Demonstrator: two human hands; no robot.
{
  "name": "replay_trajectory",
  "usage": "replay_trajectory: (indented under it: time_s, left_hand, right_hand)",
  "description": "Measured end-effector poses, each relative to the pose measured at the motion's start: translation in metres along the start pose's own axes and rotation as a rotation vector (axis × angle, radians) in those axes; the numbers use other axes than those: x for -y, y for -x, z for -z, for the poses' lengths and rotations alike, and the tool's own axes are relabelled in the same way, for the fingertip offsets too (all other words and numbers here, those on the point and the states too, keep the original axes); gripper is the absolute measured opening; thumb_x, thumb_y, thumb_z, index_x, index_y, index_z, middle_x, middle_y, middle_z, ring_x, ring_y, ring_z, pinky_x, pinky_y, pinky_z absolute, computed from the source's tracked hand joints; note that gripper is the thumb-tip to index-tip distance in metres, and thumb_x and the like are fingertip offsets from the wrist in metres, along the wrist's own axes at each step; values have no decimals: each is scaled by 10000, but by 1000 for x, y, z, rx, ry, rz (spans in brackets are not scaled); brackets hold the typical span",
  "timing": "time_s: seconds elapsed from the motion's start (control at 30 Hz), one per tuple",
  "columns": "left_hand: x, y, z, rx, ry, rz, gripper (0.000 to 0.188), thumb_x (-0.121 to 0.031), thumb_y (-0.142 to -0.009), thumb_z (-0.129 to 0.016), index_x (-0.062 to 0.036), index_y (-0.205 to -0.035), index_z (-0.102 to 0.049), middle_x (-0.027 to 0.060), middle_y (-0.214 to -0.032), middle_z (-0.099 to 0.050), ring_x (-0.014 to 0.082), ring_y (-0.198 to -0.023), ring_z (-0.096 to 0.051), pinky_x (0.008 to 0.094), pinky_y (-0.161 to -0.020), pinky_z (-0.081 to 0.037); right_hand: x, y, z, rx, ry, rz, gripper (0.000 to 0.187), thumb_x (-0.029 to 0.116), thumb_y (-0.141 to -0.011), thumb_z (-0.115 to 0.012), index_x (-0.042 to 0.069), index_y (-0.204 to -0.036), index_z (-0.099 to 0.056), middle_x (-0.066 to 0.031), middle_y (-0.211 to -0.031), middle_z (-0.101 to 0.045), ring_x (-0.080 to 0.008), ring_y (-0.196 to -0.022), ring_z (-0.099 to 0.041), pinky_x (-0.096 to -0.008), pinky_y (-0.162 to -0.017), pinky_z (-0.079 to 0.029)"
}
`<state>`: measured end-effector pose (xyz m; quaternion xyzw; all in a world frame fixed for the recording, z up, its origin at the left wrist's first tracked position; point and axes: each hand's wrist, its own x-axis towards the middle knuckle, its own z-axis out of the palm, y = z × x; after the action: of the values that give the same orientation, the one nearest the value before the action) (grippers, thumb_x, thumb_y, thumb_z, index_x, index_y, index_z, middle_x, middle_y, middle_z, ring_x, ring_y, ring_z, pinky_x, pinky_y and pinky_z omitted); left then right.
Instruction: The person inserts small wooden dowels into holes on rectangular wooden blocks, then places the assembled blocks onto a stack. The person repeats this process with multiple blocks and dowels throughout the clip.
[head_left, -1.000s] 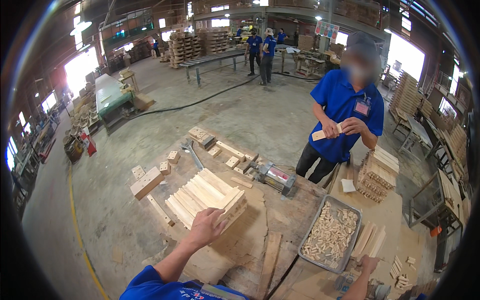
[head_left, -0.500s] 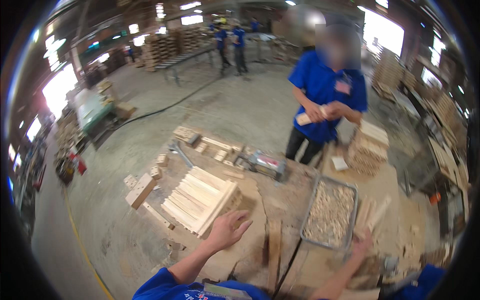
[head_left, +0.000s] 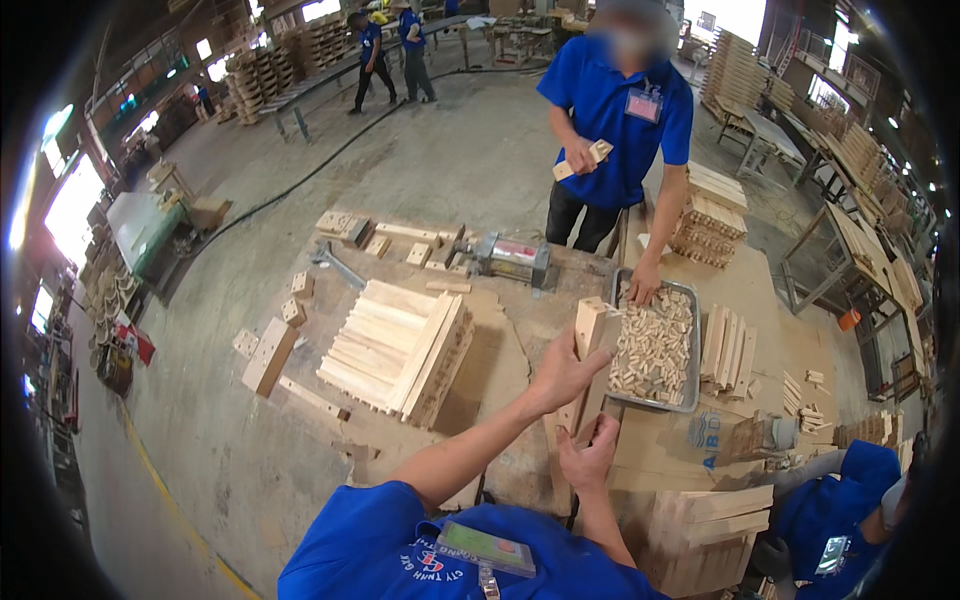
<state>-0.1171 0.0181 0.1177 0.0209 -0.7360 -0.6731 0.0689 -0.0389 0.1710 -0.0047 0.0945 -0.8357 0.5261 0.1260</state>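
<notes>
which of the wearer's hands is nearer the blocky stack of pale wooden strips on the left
Left. The left hand is right of the stack, gripping a long pale wooden piece; the right hand is farther off, nearer the wearer, at its lower end.

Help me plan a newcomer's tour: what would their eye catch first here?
Probably the grey tray of wooden dowels right of centre, with a co-worker's hand at its far end. Left of it, the wearer's left hand and right hand hold a wooden bar. Farther left sits a stack of wooden strips.
</notes>
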Motion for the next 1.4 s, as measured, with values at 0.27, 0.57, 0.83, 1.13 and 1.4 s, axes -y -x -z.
replay_trajectory:
  time_s: [0.27,0.57,0.83,1.13,1.4]
  left_hand:
    - [72,73,54,120,335,75,568,-224,-1038,-742,-14,-1513,-512,115,-1384,-685,202,-1255,-661,398,-1084,-540]
    - [67,97,79,168,428,182,599,-221,-1016,-772,-11,-1514,-514,123,-1401,-682,238,-1311,-656,424,-1114,-537]
    - [86,107,77,180,269,286,549,-136,-963,-802,-18,-1456,-594,44,-1174,-751,128,-1089,-702,340,-987,-576]
    - [93,124,49,115,10,112,498,-67,-904,-853,-59,-1364,-662,-11,-1109,-712,72,-1020,-655,289,-929,-564]
    - [104,135,45,112,57,87,483,-42,-885,-863,-43,-1333,-683,28,-1180,-663,117,-1090,-641,297,-959,-531]
  right_hand:
    - [1,11,8,598,-276,-159,642,170,-962,-765,-7,-1516,-495,-187,-1193,-734,-278,-1078,-751,-378,-905,-600]
    - [-2,24,-10,671,-334,-122,581,150,-972,-766,-3,-1479,-528,-174,-1159,-746,-241,-1054,-750,-366,-887,-601]
    - [-21,-25,13,907,49,-13,507,249,-964,-764,68,-1420,-636,-191,-1208,-760,-324,-1016,-766,-405,-887,-601]
    - [-162,-167,58,272,513,-278,287,250,-966,-706,69,-1183,-757,-115,-1051,-790,-271,-972,-751,-388,-850,-592]
    - [-158,-174,8,496,686,-292,309,321,-904,-779,107,-1127,-779,-158,-1136,-777,-351,-1105,-721,-475,-933,-574]
